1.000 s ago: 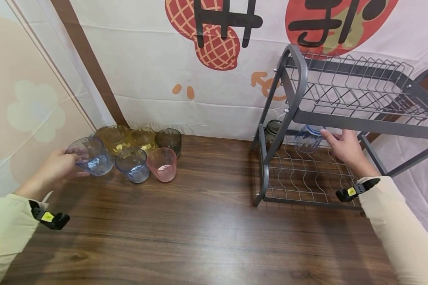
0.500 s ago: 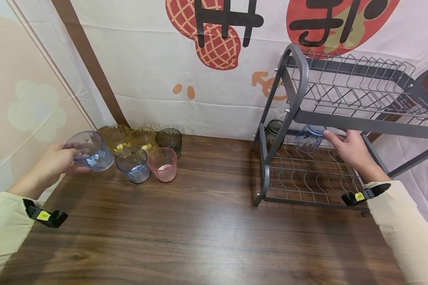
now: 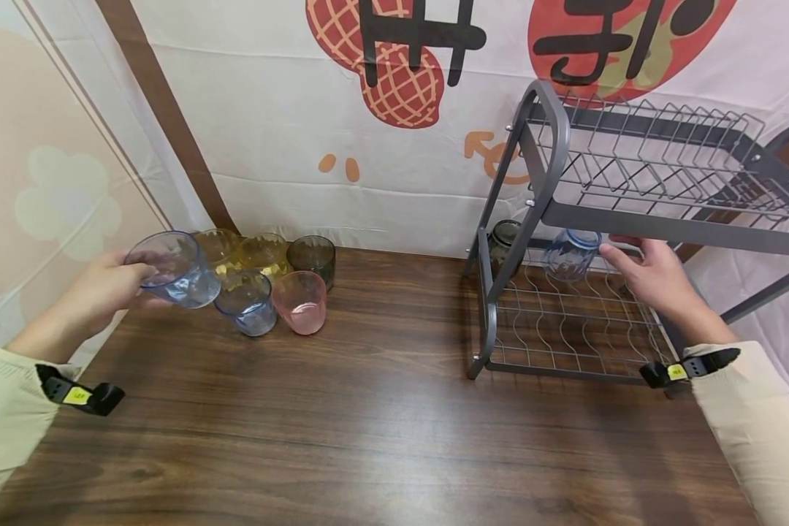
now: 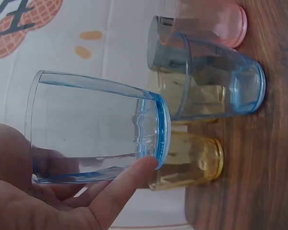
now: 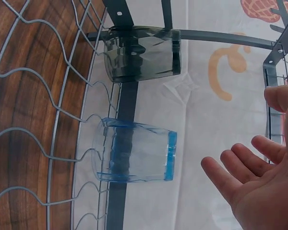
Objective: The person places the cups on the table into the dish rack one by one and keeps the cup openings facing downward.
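Note:
My left hand point(image 3: 105, 292) grips a clear blue glass point(image 3: 187, 281), fingers and thumb round its side, lifted above the table. In the left wrist view that held glass point(image 4: 96, 127) has a thick blue base. Close by on the table stand another blue glass point(image 3: 248, 307), a pink glass point(image 3: 300, 305), a dark grey glass point(image 3: 315, 259) and yellow glasses point(image 3: 263, 252). My right hand point(image 3: 657, 281) is beside an upside-down blue glass point(image 3: 569, 259) on the lower rack. The right wrist view shows its fingers point(image 5: 237, 167) spread apart, away from that glass.
The dark metal two-tier dish rack point(image 3: 549, 212) stands at the right, its upper wire shelf over the right hand. A dark grey glass point(image 5: 141, 55) sits upside down at the lower tier's left end. A printed cloth point(image 3: 269, 131) hangs behind the wooden table point(image 3: 368, 424).
My left hand has raised the blue glass slightly and shifted it right. My right hand has let go of the upturned blue glass and drawn back to the right; that glass stays on the rack.

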`<action>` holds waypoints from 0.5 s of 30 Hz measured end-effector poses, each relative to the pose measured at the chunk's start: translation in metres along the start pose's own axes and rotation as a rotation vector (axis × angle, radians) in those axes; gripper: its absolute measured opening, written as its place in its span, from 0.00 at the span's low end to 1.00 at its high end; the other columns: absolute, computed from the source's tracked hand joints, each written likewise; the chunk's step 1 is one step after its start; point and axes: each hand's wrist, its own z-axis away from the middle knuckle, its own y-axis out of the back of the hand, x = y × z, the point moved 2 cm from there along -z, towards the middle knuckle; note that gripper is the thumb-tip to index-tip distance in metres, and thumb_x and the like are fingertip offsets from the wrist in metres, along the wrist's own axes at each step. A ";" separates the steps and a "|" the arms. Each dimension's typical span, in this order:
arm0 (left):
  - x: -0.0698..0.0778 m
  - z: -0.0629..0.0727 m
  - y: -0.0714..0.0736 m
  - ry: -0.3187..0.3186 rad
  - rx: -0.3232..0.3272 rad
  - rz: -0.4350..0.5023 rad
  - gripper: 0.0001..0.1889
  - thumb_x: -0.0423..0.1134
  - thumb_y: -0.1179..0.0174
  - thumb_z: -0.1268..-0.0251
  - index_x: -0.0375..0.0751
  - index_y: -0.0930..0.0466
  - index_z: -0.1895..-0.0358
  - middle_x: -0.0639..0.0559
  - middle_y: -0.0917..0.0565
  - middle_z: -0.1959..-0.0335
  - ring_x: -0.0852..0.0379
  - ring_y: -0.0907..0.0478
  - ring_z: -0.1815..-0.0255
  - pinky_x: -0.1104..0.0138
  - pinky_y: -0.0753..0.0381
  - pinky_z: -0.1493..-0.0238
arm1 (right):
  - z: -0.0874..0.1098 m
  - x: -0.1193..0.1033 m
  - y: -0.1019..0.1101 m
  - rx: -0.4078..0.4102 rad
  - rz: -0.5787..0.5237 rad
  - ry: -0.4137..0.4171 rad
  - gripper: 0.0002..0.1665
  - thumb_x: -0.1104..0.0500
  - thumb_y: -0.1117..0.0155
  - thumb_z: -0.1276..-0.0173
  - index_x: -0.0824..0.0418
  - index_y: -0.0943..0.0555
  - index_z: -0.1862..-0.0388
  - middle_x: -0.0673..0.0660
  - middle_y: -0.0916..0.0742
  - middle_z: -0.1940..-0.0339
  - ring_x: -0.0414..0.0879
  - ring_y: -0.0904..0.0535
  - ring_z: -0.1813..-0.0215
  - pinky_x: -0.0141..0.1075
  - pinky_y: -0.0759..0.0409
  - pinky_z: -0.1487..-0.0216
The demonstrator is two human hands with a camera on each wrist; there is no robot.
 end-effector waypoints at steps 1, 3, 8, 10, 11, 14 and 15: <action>0.002 0.000 -0.001 -0.004 -0.001 -0.003 0.24 0.27 0.65 0.23 0.12 0.47 0.31 0.76 0.23 0.65 0.74 0.21 0.62 0.66 0.10 0.62 | 0.000 -0.001 0.001 -0.005 -0.002 0.000 0.34 0.52 0.47 0.18 0.66 0.41 0.21 0.78 0.28 0.32 0.71 0.28 0.35 0.14 0.32 0.58; 0.007 0.001 -0.003 -0.006 -0.001 0.005 0.22 0.28 0.65 0.22 0.15 0.42 0.32 0.76 0.23 0.64 0.75 0.21 0.62 0.67 0.11 0.62 | 0.002 -0.002 0.002 -0.010 0.003 0.002 0.34 0.52 0.47 0.18 0.67 0.40 0.22 0.77 0.27 0.32 0.69 0.29 0.34 0.14 0.32 0.56; 0.017 0.003 -0.010 -0.048 0.013 0.041 0.15 0.27 0.63 0.22 0.36 0.30 0.42 0.77 0.20 0.63 0.76 0.21 0.60 0.67 0.11 0.62 | 0.005 -0.004 0.004 -0.009 -0.007 0.025 0.29 0.54 0.46 0.19 0.69 0.34 0.27 0.74 0.24 0.35 0.45 0.27 0.36 0.16 0.32 0.54; 0.022 0.004 -0.014 -0.074 0.025 0.036 0.15 0.27 0.63 0.23 0.38 0.29 0.44 0.78 0.20 0.62 0.77 0.20 0.60 0.67 0.11 0.63 | 0.007 -0.005 0.005 -0.011 0.003 0.030 0.27 0.54 0.46 0.19 0.70 0.31 0.30 0.72 0.22 0.38 0.31 0.28 0.44 0.18 0.32 0.56; 0.024 0.004 -0.016 -0.083 0.028 0.031 0.15 0.27 0.63 0.23 0.37 0.29 0.44 0.79 0.20 0.62 0.77 0.21 0.60 0.67 0.11 0.63 | 0.008 -0.005 0.005 -0.014 0.004 0.030 0.27 0.53 0.45 0.19 0.70 0.30 0.32 0.71 0.21 0.40 0.26 0.29 0.48 0.19 0.31 0.58; 0.031 0.006 -0.022 -0.101 0.033 0.013 0.16 0.28 0.63 0.22 0.30 0.29 0.40 0.78 0.20 0.61 0.78 0.21 0.59 0.68 0.11 0.64 | 0.012 -0.008 0.007 -0.036 0.007 0.053 0.26 0.55 0.45 0.19 0.71 0.28 0.33 0.63 0.18 0.45 0.23 0.27 0.56 0.19 0.28 0.62; 0.034 0.007 -0.025 -0.108 0.030 0.001 0.18 0.29 0.64 0.22 0.26 0.31 0.38 0.78 0.21 0.61 0.78 0.21 0.59 0.68 0.11 0.64 | 0.013 -0.010 0.007 -0.041 0.006 0.065 0.25 0.56 0.45 0.19 0.71 0.27 0.32 0.59 0.17 0.47 0.24 0.25 0.58 0.20 0.27 0.64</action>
